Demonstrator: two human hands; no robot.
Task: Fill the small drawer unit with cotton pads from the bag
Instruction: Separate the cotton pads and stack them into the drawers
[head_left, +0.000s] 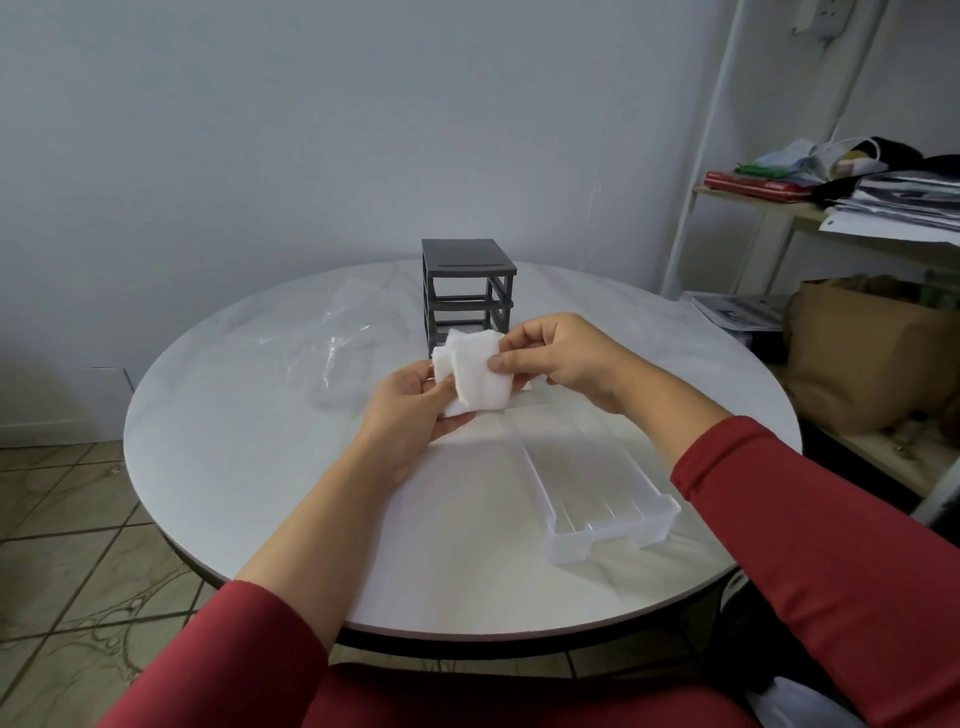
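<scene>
White cotton pads (475, 375) between both hands, no legible labels anywhere.

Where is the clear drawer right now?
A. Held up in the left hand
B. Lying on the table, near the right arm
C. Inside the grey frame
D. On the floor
B: the clear drawer lies empty on the table, out of the grey frame, while both hands hold the pads.

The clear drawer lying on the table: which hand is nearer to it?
Right. The right hand hovers just above the clear drawer's far end, holding the cotton pads; the left hand is off to its left.
</scene>
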